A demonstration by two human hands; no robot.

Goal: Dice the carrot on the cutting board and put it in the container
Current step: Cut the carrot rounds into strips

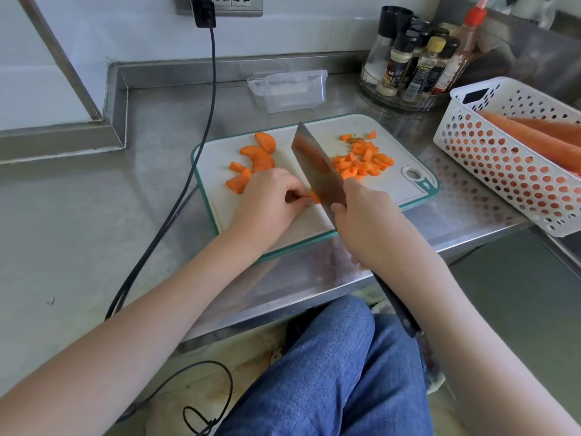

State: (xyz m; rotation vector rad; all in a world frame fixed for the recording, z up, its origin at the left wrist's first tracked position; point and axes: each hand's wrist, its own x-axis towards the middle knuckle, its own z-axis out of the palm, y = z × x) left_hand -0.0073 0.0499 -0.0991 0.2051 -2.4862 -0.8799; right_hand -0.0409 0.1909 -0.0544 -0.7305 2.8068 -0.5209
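Note:
A white cutting board (405, 190) with a teal rim lies on the steel counter. Half-moon carrot slices (259, 155) lie on its left part and a heap of diced carrot (361, 160) on its right part. My left hand (270, 199) pinches a small carrot piece (314, 196) against the board. My right hand (367, 225) grips a cleaver (314, 162), whose blade stands right beside that piece. The clear plastic container (290, 91) stands behind the board, and I see nothing in it.
A white perforated basket (503, 171) holding whole carrots stands at the right. A round rack of spice bottles (412, 67) is at the back right. A black power cable (188, 171) runs from the wall socket across the counter, left of the board. The counter edge lies close below the board.

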